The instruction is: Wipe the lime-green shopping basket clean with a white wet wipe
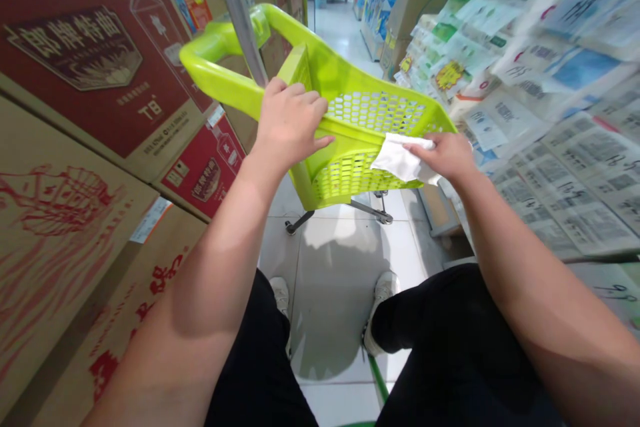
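Note:
A lime-green shopping cart [345,177] with perforated plastic sides stands sideways in front of me, its handle end to the left. My left hand [290,117] grips the cart's near top rim close to the handle, its fingers curled over the edge. In my right hand [450,155] is a white cloth [400,159], pinched between thumb and fingers. The cloth lies against the near rim and outer side of the cart toward its right end. Part of it is hidden behind the hand.
Stacked liquor cartons [75,67] wall the left side. Shelves of packaged tissue packs [530,73] rise close on the right. A grey metal pole [240,13] runs past the cart handle. The tiled aisle floor [335,27] stretches away behind the cart, beside a brown cardboard box [413,13].

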A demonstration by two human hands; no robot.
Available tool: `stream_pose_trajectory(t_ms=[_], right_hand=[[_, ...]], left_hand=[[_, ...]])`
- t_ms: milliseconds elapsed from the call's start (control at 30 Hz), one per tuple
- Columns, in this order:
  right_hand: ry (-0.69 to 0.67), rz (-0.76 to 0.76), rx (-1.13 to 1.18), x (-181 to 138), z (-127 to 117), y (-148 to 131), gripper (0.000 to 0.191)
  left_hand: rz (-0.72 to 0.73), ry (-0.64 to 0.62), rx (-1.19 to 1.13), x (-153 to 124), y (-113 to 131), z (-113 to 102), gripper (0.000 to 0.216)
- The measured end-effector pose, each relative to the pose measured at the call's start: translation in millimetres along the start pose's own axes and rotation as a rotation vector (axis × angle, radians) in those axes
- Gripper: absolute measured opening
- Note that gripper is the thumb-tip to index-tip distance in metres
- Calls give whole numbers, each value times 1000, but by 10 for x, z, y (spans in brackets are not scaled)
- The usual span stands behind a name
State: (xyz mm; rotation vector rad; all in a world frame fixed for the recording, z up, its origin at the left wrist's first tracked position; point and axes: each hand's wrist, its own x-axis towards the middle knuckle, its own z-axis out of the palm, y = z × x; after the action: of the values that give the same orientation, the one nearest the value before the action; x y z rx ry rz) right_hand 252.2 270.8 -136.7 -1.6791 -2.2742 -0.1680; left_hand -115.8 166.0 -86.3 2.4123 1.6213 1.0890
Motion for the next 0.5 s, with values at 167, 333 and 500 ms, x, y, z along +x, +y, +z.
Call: stream_pose_trajectory(t_ms=[167,333,500], right_hand=[[-53,40,-34,-38,-36,163,73],[-153,-52,17,-152,-150,188,76],[-262,-114,138,-258,-249,182,81]], left_hand=[[-59,5,-68,-37,-59,-3,59],[-102,28,-114,2,-188,-70,66],[-98,80,-99,-34,-147,-117,82]])
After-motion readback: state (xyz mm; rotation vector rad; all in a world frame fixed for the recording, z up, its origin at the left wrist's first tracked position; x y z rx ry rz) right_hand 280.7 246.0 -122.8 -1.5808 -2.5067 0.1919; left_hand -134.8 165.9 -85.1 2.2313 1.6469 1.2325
